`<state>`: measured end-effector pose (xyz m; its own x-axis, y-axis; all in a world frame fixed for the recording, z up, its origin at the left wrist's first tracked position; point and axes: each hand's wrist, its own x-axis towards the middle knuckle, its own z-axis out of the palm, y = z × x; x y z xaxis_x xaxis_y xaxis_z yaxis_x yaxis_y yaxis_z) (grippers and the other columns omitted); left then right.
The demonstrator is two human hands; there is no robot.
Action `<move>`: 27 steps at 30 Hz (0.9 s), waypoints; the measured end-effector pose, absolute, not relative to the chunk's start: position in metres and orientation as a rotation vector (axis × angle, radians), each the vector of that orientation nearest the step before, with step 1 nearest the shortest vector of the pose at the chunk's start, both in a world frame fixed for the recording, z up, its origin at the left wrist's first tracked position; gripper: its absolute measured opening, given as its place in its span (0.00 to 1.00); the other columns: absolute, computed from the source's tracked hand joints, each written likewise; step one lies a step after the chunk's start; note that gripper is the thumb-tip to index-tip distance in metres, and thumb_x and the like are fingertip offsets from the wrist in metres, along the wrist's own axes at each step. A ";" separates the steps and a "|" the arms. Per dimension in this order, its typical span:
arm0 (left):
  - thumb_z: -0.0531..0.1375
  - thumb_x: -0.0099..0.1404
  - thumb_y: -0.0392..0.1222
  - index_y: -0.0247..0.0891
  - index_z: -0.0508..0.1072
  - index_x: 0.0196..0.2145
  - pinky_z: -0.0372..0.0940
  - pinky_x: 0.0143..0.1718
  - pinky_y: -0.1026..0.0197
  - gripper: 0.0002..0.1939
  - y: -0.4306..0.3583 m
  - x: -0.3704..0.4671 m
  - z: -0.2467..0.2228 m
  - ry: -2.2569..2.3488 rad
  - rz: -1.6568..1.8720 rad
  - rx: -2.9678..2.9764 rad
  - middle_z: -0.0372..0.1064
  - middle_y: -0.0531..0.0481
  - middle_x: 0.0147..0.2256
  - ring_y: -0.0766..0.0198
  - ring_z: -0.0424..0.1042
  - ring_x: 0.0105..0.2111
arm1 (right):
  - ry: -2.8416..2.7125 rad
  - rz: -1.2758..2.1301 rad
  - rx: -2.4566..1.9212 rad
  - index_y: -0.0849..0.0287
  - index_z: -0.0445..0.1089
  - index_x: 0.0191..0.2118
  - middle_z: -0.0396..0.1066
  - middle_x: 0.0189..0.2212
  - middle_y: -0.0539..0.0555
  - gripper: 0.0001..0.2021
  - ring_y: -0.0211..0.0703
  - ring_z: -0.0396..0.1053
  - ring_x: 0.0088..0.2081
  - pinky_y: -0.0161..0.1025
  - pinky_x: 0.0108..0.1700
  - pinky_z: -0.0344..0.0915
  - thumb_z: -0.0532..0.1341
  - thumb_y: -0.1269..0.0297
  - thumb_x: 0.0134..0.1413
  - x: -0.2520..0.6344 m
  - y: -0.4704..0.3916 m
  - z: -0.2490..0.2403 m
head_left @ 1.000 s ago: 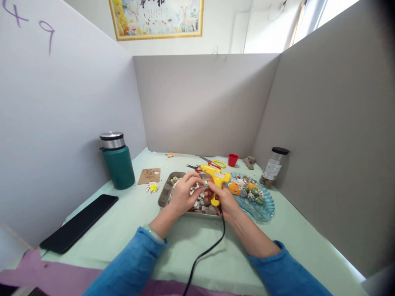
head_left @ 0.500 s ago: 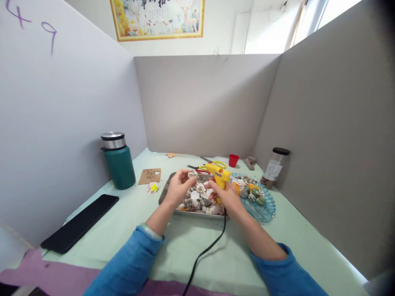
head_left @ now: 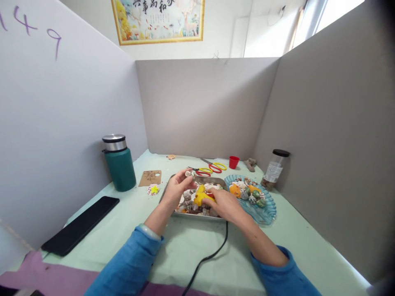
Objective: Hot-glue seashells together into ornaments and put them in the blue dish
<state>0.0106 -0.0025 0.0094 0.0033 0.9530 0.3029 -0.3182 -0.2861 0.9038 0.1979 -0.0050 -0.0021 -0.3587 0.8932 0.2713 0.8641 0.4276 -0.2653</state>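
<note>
My left hand (head_left: 177, 190) pinches a small whitish shell piece (head_left: 190, 174) above the left part of a metal tray (head_left: 200, 217). White and grey shells (head_left: 187, 197) fill the tray. In my right hand (head_left: 225, 202) is a yellow glue gun (head_left: 202, 195), held low over the shells and tilted toward the left. My right fingers wrap round its handle, which they partly hide. A black cord (head_left: 205, 260) runs from near my right hand toward the front edge.
A blue glass plate (head_left: 268, 211) with shells stands right of the tray, near a jar (head_left: 273, 170). Scissors (head_left: 212, 166) and a red cup (head_left: 233, 162) lie behind. At left are a green bottle (head_left: 119, 168), a black phone-like slab (head_left: 82, 224) and a brown card (head_left: 150, 178).
The glue gun has swung down and left in my right hand, from above the tray's right side to low over the shells. My left hand has hardly moved.
</note>
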 end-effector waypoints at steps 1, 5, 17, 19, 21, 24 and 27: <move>0.67 0.52 0.47 0.35 0.69 0.45 0.69 0.38 0.58 0.24 -0.003 0.011 0.009 0.770 1.510 1.203 0.72 0.49 0.34 0.68 0.72 0.27 | -2.269 0.055 -1.509 0.58 0.73 0.37 0.76 0.33 0.60 0.17 0.51 0.71 0.37 0.38 0.34 0.56 0.55 0.50 0.58 0.199 -0.005 -0.001; 0.69 0.50 0.45 0.34 0.70 0.41 0.69 0.39 0.58 0.22 -0.004 0.013 0.007 0.747 1.423 1.213 0.73 0.48 0.34 0.64 0.74 0.30 | -1.945 -0.016 -1.336 0.58 0.73 0.34 0.74 0.33 0.58 0.16 0.47 0.70 0.36 0.39 0.38 0.59 0.52 0.56 0.62 0.203 -0.006 0.005; 0.69 0.50 0.40 0.36 0.76 0.42 0.69 0.42 0.58 0.20 -0.009 0.017 0.004 0.683 1.267 1.312 0.74 0.45 0.40 0.60 0.73 0.39 | -1.879 0.276 -0.755 0.55 0.68 0.47 0.69 0.40 0.56 0.12 0.43 0.66 0.35 0.41 0.40 0.64 0.59 0.59 0.58 0.191 -0.011 -0.003; 0.69 0.51 0.41 0.36 0.76 0.43 0.69 0.43 0.55 0.20 -0.010 0.016 0.005 0.674 1.239 1.309 0.75 0.44 0.41 0.58 0.74 0.39 | -1.882 0.266 -0.761 0.55 0.68 0.46 0.69 0.40 0.56 0.11 0.43 0.66 0.35 0.41 0.40 0.65 0.58 0.60 0.59 0.193 -0.011 -0.003; 0.68 0.52 0.43 0.36 0.76 0.44 0.69 0.44 0.55 0.21 -0.010 0.016 0.007 0.657 1.216 1.308 0.74 0.44 0.42 0.58 0.74 0.40 | -1.894 0.256 -0.758 0.54 0.68 0.47 0.69 0.40 0.56 0.11 0.43 0.67 0.35 0.40 0.40 0.65 0.57 0.61 0.60 0.194 -0.011 -0.003; 0.67 0.54 0.44 0.35 0.76 0.42 0.69 0.43 0.55 0.18 -0.011 0.016 0.007 0.647 1.227 1.282 0.74 0.44 0.42 0.60 0.74 0.38 | -1.927 0.224 -0.752 0.55 0.67 0.49 0.68 0.42 0.57 0.12 0.42 0.67 0.35 0.41 0.41 0.65 0.56 0.63 0.61 0.195 -0.012 -0.003; 0.68 0.54 0.43 0.33 0.75 0.38 0.70 0.41 0.56 0.15 -0.010 0.016 0.006 0.654 1.247 1.259 0.73 0.46 0.36 0.63 0.74 0.34 | -1.956 0.168 -0.763 0.56 0.67 0.49 0.68 0.43 0.58 0.12 0.44 0.67 0.38 0.43 0.44 0.65 0.56 0.63 0.60 0.195 -0.011 -0.006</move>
<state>0.0163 -0.0096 0.0065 0.2705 0.9301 0.2483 -0.3239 -0.1550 0.9333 0.1953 -0.0108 -0.0057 -0.3117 0.5766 0.7552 0.4393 0.7922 -0.4236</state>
